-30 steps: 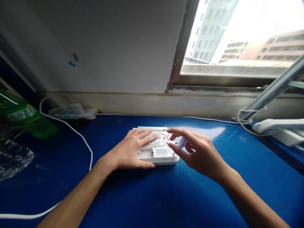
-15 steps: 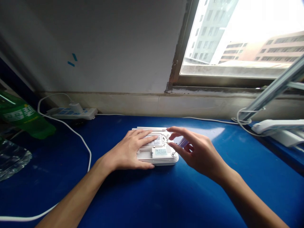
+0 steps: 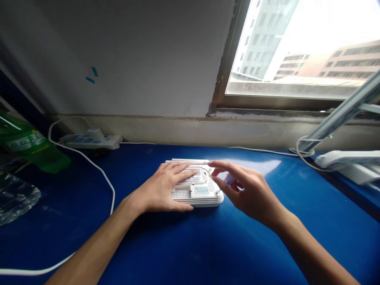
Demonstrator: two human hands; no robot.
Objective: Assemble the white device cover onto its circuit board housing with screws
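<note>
A white router-like device (image 3: 208,200) lies on the blue table with its vented, labelled underside facing up. My left hand (image 3: 164,186) lies across its left half, fingers spread over the top and thumb along the near edge, steadying it. At the device's right end is my right hand (image 3: 242,184), with thumb and index finger bent toward each other near a thin curved white strip (image 3: 211,174). Whether they pinch the strip cannot be told. A small purplish, translucent item (image 3: 229,179) shows inside the curled fingers of my right hand; its kind is unclear.
To the left are a green bottle (image 3: 35,146), a clear plastic bottle (image 3: 18,198) and a white power strip (image 3: 111,142) with a plugged-in cable (image 3: 102,172). A metal pole (image 3: 335,113) and white equipment (image 3: 350,162) stand at the right, below a window.
The thumb and index finger of my right hand have shifted slightly at the device's right end. My left hand and the device stay in place.
</note>
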